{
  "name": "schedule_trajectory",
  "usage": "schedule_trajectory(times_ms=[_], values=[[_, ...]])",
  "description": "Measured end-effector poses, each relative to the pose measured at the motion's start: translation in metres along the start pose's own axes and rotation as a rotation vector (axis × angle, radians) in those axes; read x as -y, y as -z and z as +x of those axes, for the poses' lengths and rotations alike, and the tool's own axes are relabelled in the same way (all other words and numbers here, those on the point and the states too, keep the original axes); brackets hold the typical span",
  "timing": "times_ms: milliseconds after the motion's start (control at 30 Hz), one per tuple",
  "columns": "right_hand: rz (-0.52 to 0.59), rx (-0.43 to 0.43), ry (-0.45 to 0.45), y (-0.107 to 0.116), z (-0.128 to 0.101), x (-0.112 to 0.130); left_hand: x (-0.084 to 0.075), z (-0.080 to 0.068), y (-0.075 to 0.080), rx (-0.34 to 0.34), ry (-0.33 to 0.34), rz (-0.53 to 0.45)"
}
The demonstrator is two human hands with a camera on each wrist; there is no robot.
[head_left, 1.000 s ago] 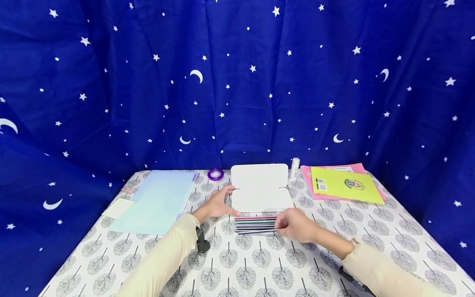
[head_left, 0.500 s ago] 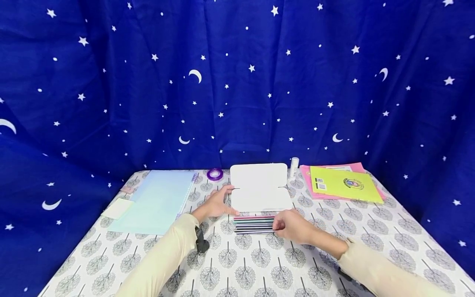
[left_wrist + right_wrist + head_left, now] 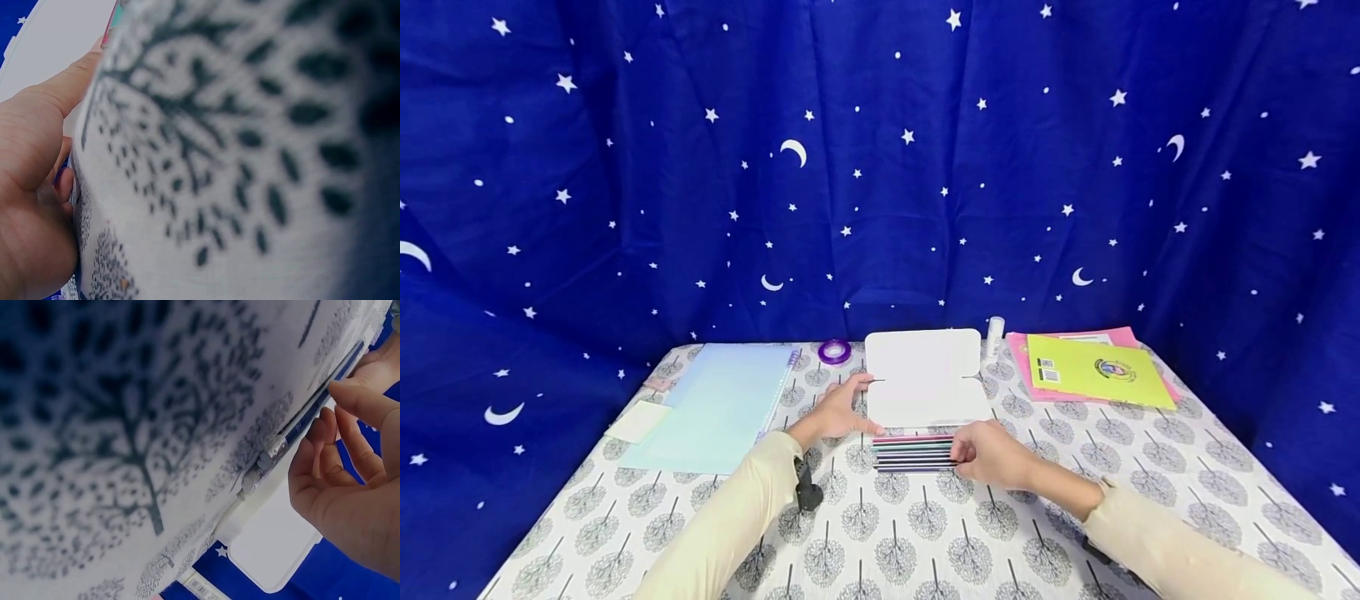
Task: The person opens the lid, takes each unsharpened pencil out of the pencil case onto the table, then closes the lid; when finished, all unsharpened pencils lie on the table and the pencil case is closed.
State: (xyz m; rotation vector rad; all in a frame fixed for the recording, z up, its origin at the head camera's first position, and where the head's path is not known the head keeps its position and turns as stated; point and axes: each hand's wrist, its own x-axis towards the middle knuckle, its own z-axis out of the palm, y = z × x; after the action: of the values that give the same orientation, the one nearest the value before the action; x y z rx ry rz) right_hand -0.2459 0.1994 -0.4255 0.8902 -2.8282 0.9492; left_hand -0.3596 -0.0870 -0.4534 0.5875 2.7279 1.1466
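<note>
An open white pencil box (image 3: 928, 402) lies in the middle of the table. In front of it several dark, teal and red pencils (image 3: 910, 450) lie side by side. My left hand (image 3: 838, 412) rests at the box's left side, its thumb extended to the front corner beside the pencils' left ends. My right hand (image 3: 996, 456) is at the pencils' right ends. In the right wrist view its thumb and forefinger pinch a dark blue pencil (image 3: 309, 417) low against the cloth. Eraser ends (image 3: 253, 478) show beside that hand. The left wrist view is mostly blurred tablecloth.
A pale blue spiral notebook (image 3: 718, 408) with a sticky-note pad (image 3: 638, 422) lies left. A purple tape roll (image 3: 835, 352) and a white glue stick (image 3: 995, 337) stand behind. Yellow (image 3: 1097, 372) and pink (image 3: 1026, 375) booklets lie right. A starry curtain (image 3: 880, 208) hangs behind.
The nearest pencil, slightly tilted a second ago, now lies parallel with the others. My right hand has shifted slightly left with it. My left hand has stayed in place.
</note>
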Motion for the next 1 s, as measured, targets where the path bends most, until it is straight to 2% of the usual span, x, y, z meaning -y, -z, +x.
schedule_trajectory(times_ms=[167,433,767,1000], values=[[0.033,-0.006,0.028,0.011,0.003,-0.004,-0.001,0.0,0.0,0.0,0.004,0.001],[0.096,-0.001,-0.042,0.029,0.011,-0.021,0.002,0.001,0.0,0.0,0.009,-0.001],[0.087,-0.066,-0.087,0.039,0.018,-0.053,-0.001,-0.002,0.002,0.007,0.013,-0.019],[0.129,-0.132,-0.164,0.044,0.024,-0.067,-0.003,-0.001,0.002,0.003,0.017,0.006]])
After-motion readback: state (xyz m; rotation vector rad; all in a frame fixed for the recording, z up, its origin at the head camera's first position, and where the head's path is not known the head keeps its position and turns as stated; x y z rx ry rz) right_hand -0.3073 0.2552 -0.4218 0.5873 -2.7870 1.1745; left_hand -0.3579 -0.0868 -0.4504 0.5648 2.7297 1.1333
